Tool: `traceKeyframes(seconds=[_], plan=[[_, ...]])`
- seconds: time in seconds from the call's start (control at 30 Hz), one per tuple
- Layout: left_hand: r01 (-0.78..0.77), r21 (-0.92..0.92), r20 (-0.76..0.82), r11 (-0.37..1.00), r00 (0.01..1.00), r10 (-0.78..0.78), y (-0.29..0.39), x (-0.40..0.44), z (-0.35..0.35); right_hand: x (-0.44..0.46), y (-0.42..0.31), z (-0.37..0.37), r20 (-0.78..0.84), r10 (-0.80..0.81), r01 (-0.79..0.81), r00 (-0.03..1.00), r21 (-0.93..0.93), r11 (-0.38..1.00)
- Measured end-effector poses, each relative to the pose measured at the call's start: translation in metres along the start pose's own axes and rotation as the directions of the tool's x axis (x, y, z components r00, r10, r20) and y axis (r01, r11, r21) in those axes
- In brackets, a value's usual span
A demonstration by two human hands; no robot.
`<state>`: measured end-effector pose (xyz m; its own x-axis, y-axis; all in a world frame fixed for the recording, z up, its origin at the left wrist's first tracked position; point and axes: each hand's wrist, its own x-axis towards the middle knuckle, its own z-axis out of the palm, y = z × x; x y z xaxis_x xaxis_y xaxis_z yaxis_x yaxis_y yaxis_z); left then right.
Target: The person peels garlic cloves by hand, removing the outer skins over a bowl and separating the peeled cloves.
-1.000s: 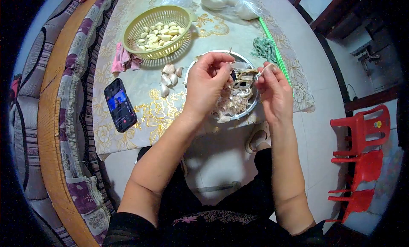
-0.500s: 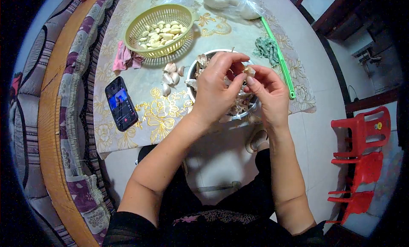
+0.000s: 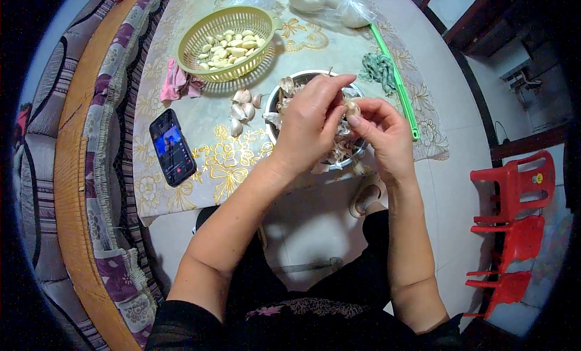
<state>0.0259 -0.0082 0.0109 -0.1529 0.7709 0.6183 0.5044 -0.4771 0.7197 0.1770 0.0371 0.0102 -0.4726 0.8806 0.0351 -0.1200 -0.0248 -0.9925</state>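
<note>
Over the white-rimmed bowl [image 3: 270, 130], my right hand [image 3: 389, 135] pinches a garlic clove [image 3: 352, 109] between thumb and fingers. My left hand [image 3: 307, 119] is closed against the same clove, its thumb touching the near side; its fingertips are partly hidden. Papery garlic skins [image 3: 345, 150] and bits of garlic fill the bowl beneath both hands. Left of the bowl lies a small group of unpeeled garlic cloves [image 3: 244, 112]. Farther back, a yellow-green plastic basket [image 3: 187, 38] holds many peeled garlic cloves [image 3: 235, 48].
A phone [image 3: 172, 147] with a lit screen lies at the left on the patterned tablecloth [image 3: 227, 163]. Pink cloth [image 3: 175, 82] sits by the basket. To the right are a green mesh bundle [image 3: 380, 70] and a green stick [image 3: 402, 96]. Red plastic chairs [image 3: 514, 187] stand on the floor.
My right hand has shifted slightly right and down, turning the clove a little. My left hand's thumb and fingers have drawn closer together. Nothing else has visibly moved.
</note>
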Motion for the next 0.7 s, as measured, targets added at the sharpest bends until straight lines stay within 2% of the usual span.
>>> traceKeyframes(seconds=[0.03,0.13,0.23,0.37,0.47,0.5,0.6,0.7], plan=[[0.006,-0.002,0.013,1.000,1.000,-0.006,-0.001,0.000,0.000,0.000,0.000,0.000,-0.002,0.031,-0.031,1.000,0.042,0.999],[0.056,-0.072,0.064,0.996,0.997,-0.051,0.001,-0.001,0.000,0.002,0.004,-0.004,0.033,0.182,-0.182,0.983,0.337,0.924],[0.142,-0.170,0.114,0.975,0.986,-0.124,0.005,-0.002,0.000,0.007,0.010,-0.008,-0.033,0.249,-0.195,0.968,0.527,0.827],[0.169,-0.152,0.098,0.974,0.983,-0.155,0.003,-0.002,0.001,0.009,0.014,-0.013,-0.138,0.229,-0.111,0.964,0.574,0.811],[0.253,-0.232,0.062,0.939,0.967,-0.245,0.004,0.000,-0.002,0.010,0.014,-0.018,-0.217,0.198,-0.055,0.956,0.529,0.847],[0.304,-0.299,0.060,0.905,0.952,-0.300,0.003,0.000,-0.002,0.009,0.011,-0.018,-0.198,0.163,-0.046,0.967,0.490,0.871],[0.295,-0.262,0.057,0.919,0.955,-0.291,-0.002,-0.001,-0.001,0.002,0.000,-0.007,-0.125,0.089,-0.045,0.988,0.323,0.946],[0.170,-0.223,-0.043,0.960,0.982,-0.184,-0.002,-0.001,0.003,0.002,0.002,0.001,-0.104,0.094,-0.058,0.990,0.309,0.949]])
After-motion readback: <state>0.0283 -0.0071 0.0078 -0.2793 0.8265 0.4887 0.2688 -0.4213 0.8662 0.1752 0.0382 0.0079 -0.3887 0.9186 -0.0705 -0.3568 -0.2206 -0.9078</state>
